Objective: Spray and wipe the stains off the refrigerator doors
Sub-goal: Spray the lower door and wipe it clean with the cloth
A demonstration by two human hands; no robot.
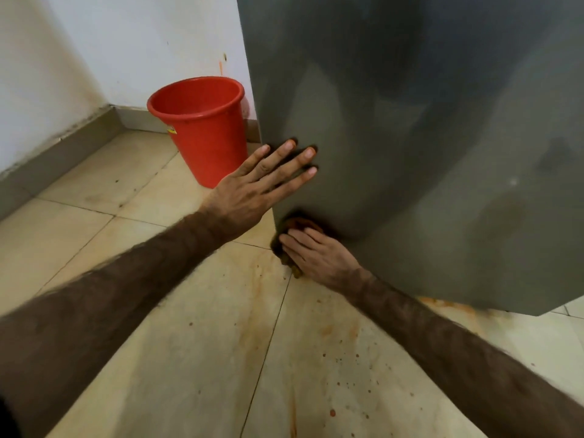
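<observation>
Refrigerator door (410, 153), grey and smeared, fills the right of the view and reaches down near the tiled floor (158, 358), which is spotted with orange stains. Behind its left edge a red bucket (202, 128) is stood in the corner; a small yellow label is seen on it, too small to be read. The left hand (252, 188) is laid flat on the door, fingers straight, as a brace. The right hand (316, 254) is pressed over a brown cloth (286, 238) at the door's lower corner. Firm, overlapping strokes along the bottom edge are probably best. No spray bottle is seen.
</observation>
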